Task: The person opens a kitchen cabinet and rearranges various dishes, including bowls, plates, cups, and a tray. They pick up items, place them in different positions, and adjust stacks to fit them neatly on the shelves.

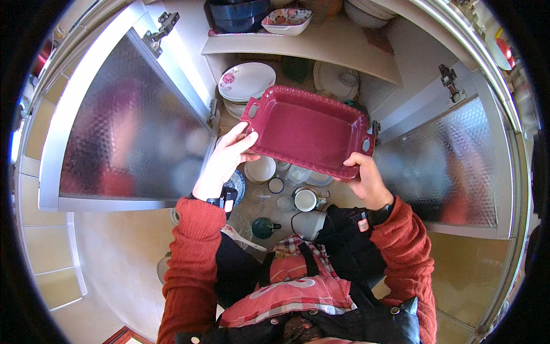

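A maroon rectangular baking dish (307, 131) with a scalloped rim and two pierced handles is held up before an open cabinet, slightly tilted. My left hand (230, 157) grips its left end just below the handle, thumb over the rim. At the lower right corner my right hand (364, 174) holds the rim, thumb on top. Behind the dish, a stack of white plates (247, 81) with a pink flower stands in the cabinet. Below it are white bowls (261, 169), a white mug (305, 200), a glass (285, 202) and a dark green cup (263, 228).
Frosted glass doors stand open on the left (129, 129) and right (442, 167). The upper shelf (300, 45) overhangs the plates and bears dark blue pots (238, 15) and a patterned dish (287, 21). A white spoon (245, 239) lies near my legs.
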Demonstrator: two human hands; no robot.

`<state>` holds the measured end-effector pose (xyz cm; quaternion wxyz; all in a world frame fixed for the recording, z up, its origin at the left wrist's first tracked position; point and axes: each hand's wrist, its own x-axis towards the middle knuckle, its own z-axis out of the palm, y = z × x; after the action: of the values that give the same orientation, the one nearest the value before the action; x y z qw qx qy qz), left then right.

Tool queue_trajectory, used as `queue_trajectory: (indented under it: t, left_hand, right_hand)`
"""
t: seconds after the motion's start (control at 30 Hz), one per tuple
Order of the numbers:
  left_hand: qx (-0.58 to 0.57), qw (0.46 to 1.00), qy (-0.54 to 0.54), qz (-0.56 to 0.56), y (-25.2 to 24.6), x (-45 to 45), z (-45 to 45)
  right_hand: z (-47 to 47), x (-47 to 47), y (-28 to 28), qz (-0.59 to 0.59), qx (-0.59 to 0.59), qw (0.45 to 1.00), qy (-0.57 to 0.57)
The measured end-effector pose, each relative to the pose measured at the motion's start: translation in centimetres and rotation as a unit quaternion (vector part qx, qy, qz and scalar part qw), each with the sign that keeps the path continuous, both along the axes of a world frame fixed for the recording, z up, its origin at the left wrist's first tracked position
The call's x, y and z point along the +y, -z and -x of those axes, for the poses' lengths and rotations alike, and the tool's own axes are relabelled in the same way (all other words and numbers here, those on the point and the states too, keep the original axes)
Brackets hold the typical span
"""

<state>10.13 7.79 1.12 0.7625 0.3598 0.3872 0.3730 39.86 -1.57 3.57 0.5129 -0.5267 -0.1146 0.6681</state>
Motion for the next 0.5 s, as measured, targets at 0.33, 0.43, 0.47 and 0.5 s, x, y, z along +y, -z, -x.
queue_trajectory:
  t: [0.33,0.43,0.47,0.5]
  left_hand:
    - [0.002,0.998,-0.023,-0.059,0.5,0.1,0.1]
    - [0.007,0.997,-0.029,-0.068,0.2,0.0,0.4]
    - [0.005,0.997,-0.033,-0.070,0.2,0.0,0.5]
    - [0.007,0.997,-0.037,-0.069,0.1,-0.1,0.5]
  right_hand:
    - [0.7,0.5,0.3,0.013,0.034,0.999,0.012]
    - [1.0,0.6,0.4,0.015,0.037,0.999,0.011]
    - [1.1,0.7,0.4,0.020,0.035,0.999,0.012]
    - [1.2,0.7,0.4,0.030,0.028,0.999,0.019]
